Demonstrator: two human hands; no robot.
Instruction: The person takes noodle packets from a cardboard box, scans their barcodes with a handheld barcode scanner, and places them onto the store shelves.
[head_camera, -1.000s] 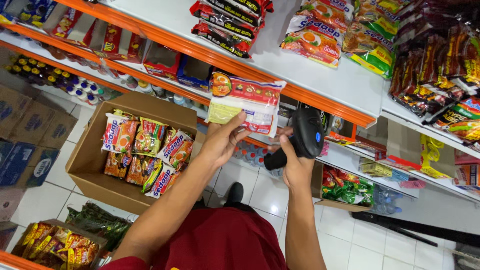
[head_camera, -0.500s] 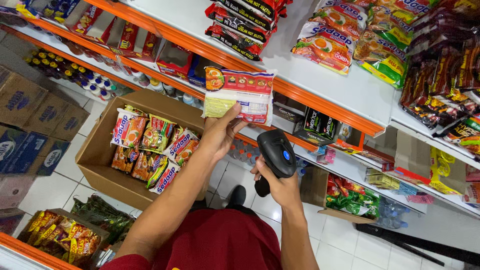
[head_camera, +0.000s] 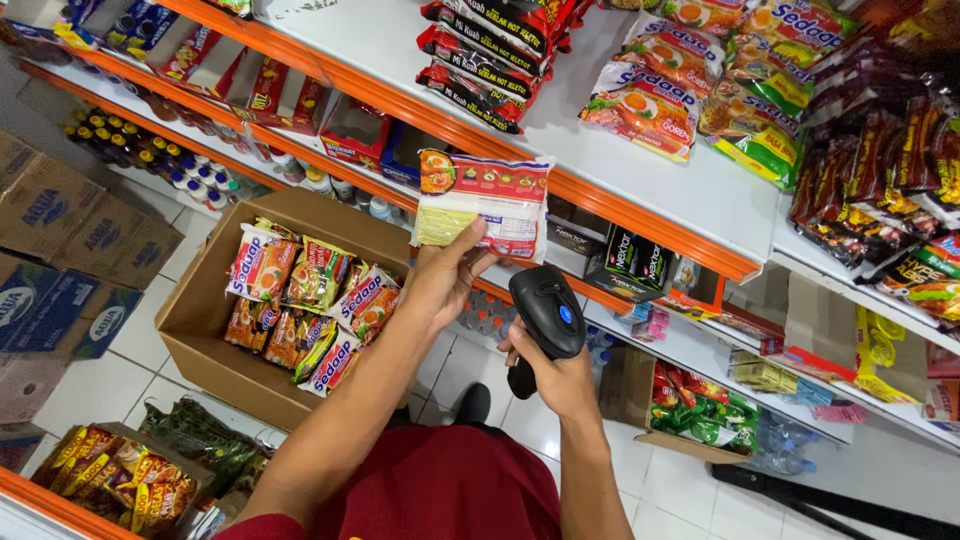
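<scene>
We are gripping the noodle packet (head_camera: 484, 205) in our left hand (head_camera: 440, 285), above the cardboard box (head_camera: 200, 320). Our right hand (head_camera: 555, 375), closed around the black scanner (head_camera: 545, 320), has dropped below the packet since a second ago; the scan is likely done.

white-and-red noodle packet (head_camera: 484, 204) held back-up, black handheld scanner (head_camera: 545, 318) just below

Glossy plastic noodle packet (head_camera: 483, 203), matt cardboard box (head_camera: 200, 330)
</scene>
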